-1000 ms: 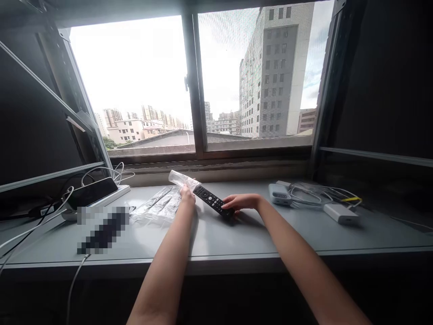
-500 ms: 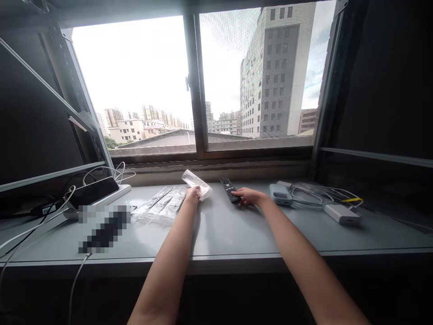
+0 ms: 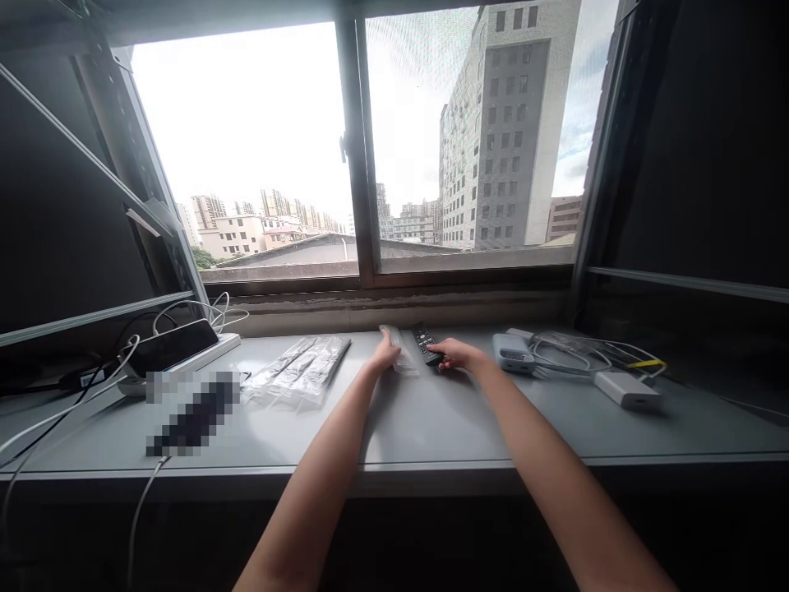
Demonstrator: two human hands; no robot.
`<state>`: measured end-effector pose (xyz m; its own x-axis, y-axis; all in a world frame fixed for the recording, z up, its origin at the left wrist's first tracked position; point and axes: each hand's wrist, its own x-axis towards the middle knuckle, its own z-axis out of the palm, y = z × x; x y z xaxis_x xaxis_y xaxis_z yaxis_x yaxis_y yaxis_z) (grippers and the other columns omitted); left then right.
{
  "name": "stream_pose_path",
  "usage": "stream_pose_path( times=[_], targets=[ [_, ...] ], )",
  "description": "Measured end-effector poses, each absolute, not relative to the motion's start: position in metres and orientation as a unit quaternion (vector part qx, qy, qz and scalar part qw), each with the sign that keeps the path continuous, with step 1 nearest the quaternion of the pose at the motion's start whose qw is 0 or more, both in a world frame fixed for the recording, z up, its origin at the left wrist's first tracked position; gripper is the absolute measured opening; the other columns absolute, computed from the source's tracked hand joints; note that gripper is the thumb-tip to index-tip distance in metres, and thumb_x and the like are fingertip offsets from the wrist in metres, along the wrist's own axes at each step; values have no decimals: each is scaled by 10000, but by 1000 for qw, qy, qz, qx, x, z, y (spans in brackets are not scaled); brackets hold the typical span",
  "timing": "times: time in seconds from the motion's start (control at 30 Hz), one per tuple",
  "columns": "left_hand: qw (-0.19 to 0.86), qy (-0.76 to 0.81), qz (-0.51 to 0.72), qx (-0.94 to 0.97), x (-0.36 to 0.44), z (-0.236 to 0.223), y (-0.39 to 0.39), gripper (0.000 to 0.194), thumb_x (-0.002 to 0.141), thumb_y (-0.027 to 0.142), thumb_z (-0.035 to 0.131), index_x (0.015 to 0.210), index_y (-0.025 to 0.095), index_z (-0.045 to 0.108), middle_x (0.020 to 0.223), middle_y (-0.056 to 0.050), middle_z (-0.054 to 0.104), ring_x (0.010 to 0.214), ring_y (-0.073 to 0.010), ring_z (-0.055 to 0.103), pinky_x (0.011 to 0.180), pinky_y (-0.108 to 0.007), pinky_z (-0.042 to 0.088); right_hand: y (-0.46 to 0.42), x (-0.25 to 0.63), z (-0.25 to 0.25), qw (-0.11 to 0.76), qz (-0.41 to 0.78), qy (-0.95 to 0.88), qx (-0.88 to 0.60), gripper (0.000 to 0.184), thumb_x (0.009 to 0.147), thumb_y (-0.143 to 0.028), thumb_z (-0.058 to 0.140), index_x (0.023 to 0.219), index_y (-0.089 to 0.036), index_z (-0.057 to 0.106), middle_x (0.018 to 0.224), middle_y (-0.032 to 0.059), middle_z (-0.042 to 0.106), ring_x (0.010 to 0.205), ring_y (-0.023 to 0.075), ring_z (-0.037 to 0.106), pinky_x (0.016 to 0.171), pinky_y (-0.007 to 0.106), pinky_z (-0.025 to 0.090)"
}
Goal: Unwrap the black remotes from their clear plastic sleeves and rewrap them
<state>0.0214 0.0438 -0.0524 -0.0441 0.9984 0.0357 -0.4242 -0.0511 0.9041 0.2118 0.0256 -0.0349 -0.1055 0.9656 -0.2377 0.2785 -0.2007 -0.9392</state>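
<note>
In the head view, my left hand [image 3: 387, 353] is closed on a small clear plastic bag [image 3: 403, 355] near the middle of the table. Just right of the bag, my right hand [image 3: 454, 353] grips the lower end of a black remote control [image 3: 425, 341], thumb on top of its buttons. The remote slants with its far end toward the window. Bag and remote lie close beside each other; whether they touch I cannot tell. Left of my left hand, several flat clear plastic bags [image 3: 305, 370] lie on the table.
A white power strip [image 3: 215, 349] with a dark-screened device [image 3: 176, 345] and cables stands at the left, behind a pixelated dark object [image 3: 200, 415]. To the right are a pale blue device [image 3: 514, 353], coiled white cables and a white adapter [image 3: 627, 390]. The table [image 3: 431, 436] ends at a front edge.
My left hand has moved right with the plastic bag, bringing it down beside the remote. The remote has shifted slightly right in my right hand.
</note>
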Motion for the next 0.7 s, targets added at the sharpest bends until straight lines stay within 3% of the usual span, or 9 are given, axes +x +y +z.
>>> stream_pose_path(
  times=[0.1,0.2,0.3,0.43,0.53,0.7],
  targets=[
    [490,461,591,446,26,-49,40,200,705,131,668,883,222,649,860,-83,688,1140,-236,585,941,-296,435,27,210,-37,332,519,-541,-573,241,818,-311,707,743,-147,547,582,2,566,420,76,528,377,163,419],
    [378,517,529,558,27,-47,35,235,610,-5,634,668,223,642,799,-78,639,1242,-295,483,1079,-375,292,28,210,-38,333,516,-544,-572,242,819,-305,707,733,-147,544,570,-1,558,404,69,511,371,159,415],
    [303,548,461,629,25,-48,31,199,599,11,638,574,206,611,882,-111,604,1293,-362,388,1116,-446,194,29,210,-38,339,500,-546,-580,233,846,-294,676,735,-151,529,544,-17,527,397,64,504,373,151,410],
    [297,553,427,651,23,-49,27,140,632,71,660,618,203,618,1039,-127,582,1340,-372,293,1125,-505,91,29,209,-40,338,464,-564,-594,199,882,-278,622,768,-138,540,534,-19,506,394,67,508,370,153,396],
    [304,549,407,664,23,-51,27,110,660,109,669,654,206,616,1098,-132,574,1335,-361,310,1126,-493,92,29,207,-41,326,430,-586,-604,159,890,-273,601,919,-120,569,562,-15,527,373,73,493,346,173,368],
    [252,557,369,700,22,-56,30,139,708,265,688,826,208,639,1199,-150,572,1320,-361,353,1108,-452,192,29,207,-44,306,365,-627,-617,509,814,-342,697,1241,-161,489,741,32,626,383,87,504,355,209,367]
  ],
)
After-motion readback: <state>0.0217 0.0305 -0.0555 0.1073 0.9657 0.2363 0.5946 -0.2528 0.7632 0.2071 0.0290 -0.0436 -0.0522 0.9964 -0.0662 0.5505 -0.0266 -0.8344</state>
